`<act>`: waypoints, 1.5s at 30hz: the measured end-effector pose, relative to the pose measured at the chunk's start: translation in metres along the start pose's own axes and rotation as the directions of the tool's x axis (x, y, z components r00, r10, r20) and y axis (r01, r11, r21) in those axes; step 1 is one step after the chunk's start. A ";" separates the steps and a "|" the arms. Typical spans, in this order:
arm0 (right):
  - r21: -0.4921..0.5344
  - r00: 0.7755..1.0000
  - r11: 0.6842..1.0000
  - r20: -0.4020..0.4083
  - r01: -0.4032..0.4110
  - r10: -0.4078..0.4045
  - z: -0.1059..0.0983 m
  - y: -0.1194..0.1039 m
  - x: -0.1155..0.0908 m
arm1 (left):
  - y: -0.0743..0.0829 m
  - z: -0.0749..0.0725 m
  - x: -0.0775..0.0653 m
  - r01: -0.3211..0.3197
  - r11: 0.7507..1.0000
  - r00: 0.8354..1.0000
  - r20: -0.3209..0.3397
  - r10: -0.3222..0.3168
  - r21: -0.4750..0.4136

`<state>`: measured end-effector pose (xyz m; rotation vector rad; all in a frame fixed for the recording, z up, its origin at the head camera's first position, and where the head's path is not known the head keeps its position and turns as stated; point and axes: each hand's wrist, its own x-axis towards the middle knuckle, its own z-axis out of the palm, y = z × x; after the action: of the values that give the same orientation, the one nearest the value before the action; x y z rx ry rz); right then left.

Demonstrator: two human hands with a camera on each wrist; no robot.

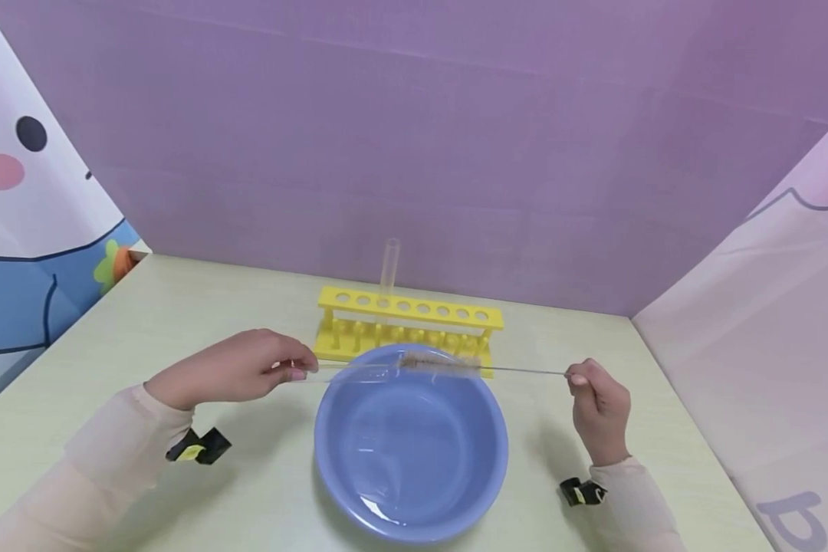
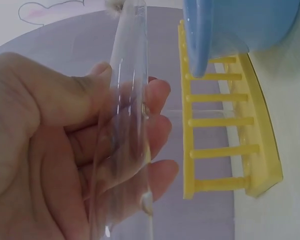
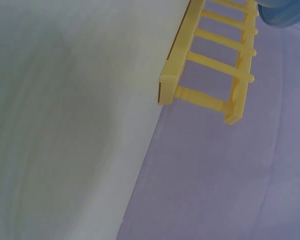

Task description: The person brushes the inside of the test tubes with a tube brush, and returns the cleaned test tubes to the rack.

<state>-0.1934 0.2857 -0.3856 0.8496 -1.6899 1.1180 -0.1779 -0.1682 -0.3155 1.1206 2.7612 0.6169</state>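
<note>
My left hand (image 1: 248,366) pinches a clear glass test tube (image 1: 366,373) between thumb and fingers, tilted almost level above the back of a blue basin (image 1: 324,437). In the left wrist view the test tube (image 2: 127,100) lies across the fingers, with a few droplets on its wall. My right hand (image 1: 599,402) grips the thin wire handle of a test tube brush (image 1: 441,363). The tan bristles are right at the tube's mouth, over the basin's far rim. In the right wrist view the hand is out of sight.
Behind the basin stands a yellow test tube rack (image 1: 448,310), with one upright test tube (image 1: 389,268) in it. A purple backdrop (image 1: 414,153) closes off the table's rear, and printed curtains hang on both sides.
</note>
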 end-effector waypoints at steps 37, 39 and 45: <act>0.093 0.999 0.996 0.041 0.014 -0.018 0.006 -0.002 -0.004 | -0.005 0.007 0.005 -0.024 0.990 0.999 0.038 0.029 -0.138; 0.089 0.999 0.996 0.042 0.014 -0.018 0.007 -0.004 -0.003 | -0.004 0.006 0.005 -0.030 0.990 0.999 0.038 0.035 -0.135; 0.105 0.998 0.994 0.052 0.012 -0.017 0.009 -0.009 0.000 | -0.004 0.007 0.005 -0.039 0.991 0.998 0.040 0.045 -0.132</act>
<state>-0.1882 0.2737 -0.3845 0.9636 -1.6775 1.1923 -0.1826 -0.1656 -0.3231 1.1518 2.6243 0.7572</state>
